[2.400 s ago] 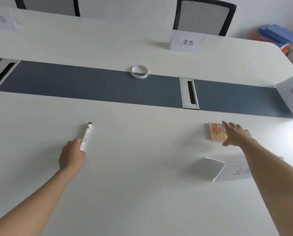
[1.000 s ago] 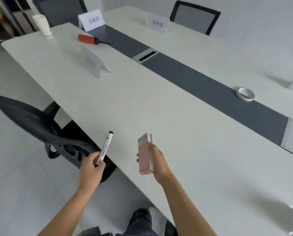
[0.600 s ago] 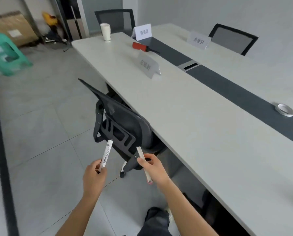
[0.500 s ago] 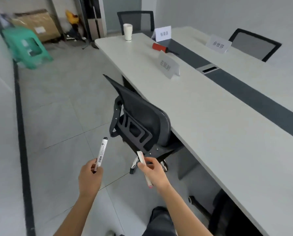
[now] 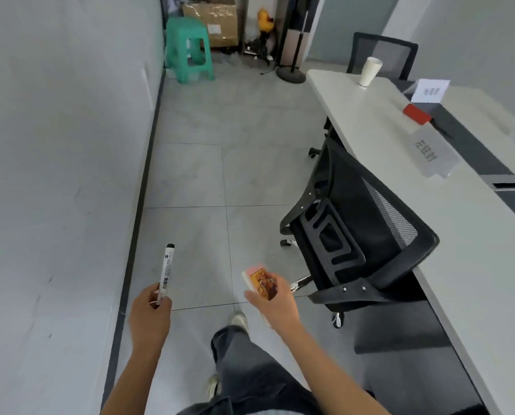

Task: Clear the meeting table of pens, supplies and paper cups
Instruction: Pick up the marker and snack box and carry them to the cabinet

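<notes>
While I stood on the grey floor (image 5: 196, 175) with the table (image 5: 370, 124) off to my right, my left hand (image 5: 150, 314) was closed round the lower end of the pen (image 5: 167, 271). My fingers curled about its barrel, and the pen stood nearly upright with its black cap at the top. My right hand (image 5: 275, 302) gripped the box (image 5: 260, 280), a small pinkish one with an orange picture on its face. Fingers and thumb were clamped on its lower part, and its top corner stuck out above them. Pen and box were both over the floor in front of my legs, apart from each other and well apart from the table.

Between me and the table stood a black mesh chair (image 5: 355, 241), its back turned my way. At the table's far end a cup (image 5: 369, 71) stood upright near the edge. Closer in lay a red-handled tool (image 5: 416, 114), just beside a white name card (image 5: 430, 91). By the far wall stood a green stool (image 5: 189, 52), with a carton (image 5: 211, 20) behind it.
</notes>
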{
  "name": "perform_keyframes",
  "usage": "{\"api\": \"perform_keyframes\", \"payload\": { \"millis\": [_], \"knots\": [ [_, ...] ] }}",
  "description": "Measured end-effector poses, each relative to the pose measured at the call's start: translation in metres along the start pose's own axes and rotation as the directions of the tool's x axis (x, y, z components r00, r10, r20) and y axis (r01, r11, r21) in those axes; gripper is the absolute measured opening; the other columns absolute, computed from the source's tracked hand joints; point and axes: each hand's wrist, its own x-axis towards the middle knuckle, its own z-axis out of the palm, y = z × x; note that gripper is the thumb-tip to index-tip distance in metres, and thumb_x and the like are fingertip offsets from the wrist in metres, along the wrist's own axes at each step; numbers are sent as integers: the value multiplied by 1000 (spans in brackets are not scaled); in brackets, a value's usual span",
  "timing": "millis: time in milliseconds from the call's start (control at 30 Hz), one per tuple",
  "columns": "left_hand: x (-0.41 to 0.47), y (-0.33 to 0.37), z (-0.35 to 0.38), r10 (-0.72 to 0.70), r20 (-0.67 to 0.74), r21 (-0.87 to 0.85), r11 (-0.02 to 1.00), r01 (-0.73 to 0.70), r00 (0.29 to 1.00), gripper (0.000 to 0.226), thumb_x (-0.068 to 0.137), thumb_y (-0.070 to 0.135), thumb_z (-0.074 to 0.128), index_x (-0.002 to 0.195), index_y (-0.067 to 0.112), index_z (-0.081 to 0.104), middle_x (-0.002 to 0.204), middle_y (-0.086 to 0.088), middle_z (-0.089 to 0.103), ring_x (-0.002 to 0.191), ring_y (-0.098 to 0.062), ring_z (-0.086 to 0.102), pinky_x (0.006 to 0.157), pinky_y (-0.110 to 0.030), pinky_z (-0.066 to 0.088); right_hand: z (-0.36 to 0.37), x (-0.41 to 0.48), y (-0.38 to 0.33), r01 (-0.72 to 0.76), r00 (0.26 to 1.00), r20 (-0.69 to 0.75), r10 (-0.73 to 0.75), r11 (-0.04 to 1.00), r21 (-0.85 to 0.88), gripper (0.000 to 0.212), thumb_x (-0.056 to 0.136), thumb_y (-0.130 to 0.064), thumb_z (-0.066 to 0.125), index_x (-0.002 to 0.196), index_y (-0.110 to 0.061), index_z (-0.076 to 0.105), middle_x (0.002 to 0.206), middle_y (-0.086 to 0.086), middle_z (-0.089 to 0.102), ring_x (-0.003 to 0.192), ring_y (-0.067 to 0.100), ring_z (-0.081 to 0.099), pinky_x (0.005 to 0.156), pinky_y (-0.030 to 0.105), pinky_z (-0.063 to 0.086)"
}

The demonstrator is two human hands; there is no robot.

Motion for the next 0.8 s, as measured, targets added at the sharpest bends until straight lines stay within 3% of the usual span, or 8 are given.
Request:
{"api": "perform_keyframes", "payload": {
  "millis": [133, 267, 400, 467, 600, 800],
  "knots": [
    [31, 6, -26, 2, -86, -16, 1000, -3, 996, 25, 86, -4, 44, 97, 15, 56, 63, 3, 47, 56, -13, 39, 54, -24, 32, 37, 25, -38, 96, 994, 62, -91, 992, -82, 65, 72, -40, 71, 127, -22, 39, 114, -4, 47, 111, 19, 49, 97, 37, 46],
    [83, 13, -38, -6, -120, 7, 1000, 7, 993, 28, 87, -1, 46, 111, 6, 59, 68, 5, 52, 59, -12, 47, 58, -21, 37, 71, 61, -76, 176, 981, 115, -159, 971, -160, 67, 72, -41, 71, 128, -21, 39, 110, -7, 44, 109, 16, 49, 96, 34, 47],
    [154, 30, -44, 10, -105, 71, 997, -2, 994, 26, 87, -2, 46, 105, 11, 58, 64, 7, 49, 60, -20, 47, 57, -22, 37, 107, 117, -116, 158, 979, 144, -141, 980, -120, 70, 70, -43, 72, 128, -22, 39, 113, -8, 44, 111, 17, 49, 98, 37, 46],
    [195, 42, -51, 14, -103, 115, 993, -2, 995, 26, 87, -2, 46, 107, 7, 59, 63, 7, 48, 57, -16, 46, 56, -23, 37, 126, 146, -142, 140, 982, 139, -128, 987, -83, 69, 71, -42, 73, 128, -21, 39, 113, -7, 47, 110, 17, 51, 96, 37, 48],
    [273, 74, -64, 32, -147, 152, 988, -10, 989, 25, 88, 2, 47, 111, 3, 59, 79, -10, 60, 65, -21, 52, 63, -30, 41, 156, 201, -201, 141, 982, 132, -132, 988, -63, 66, 71, -42, 73, 126, -22, 42, 118, -2, 52, 110, 19, 52, 96, 40, 48],
    [362, 106, -52, 25, -101, 138, 990, -11, 995, 25, 88, 4, 48, 110, 7, 59, 92, -14, 60, 77, -24, 53, 70, -31, 40, 174, 271, -268, 137, 990, 45, -136, 990, -33, 69, 68, -44, 73, 126, -23, 42, 119, -2, 53, 110, 19, 52, 97, 44, 46]
  ]
}}
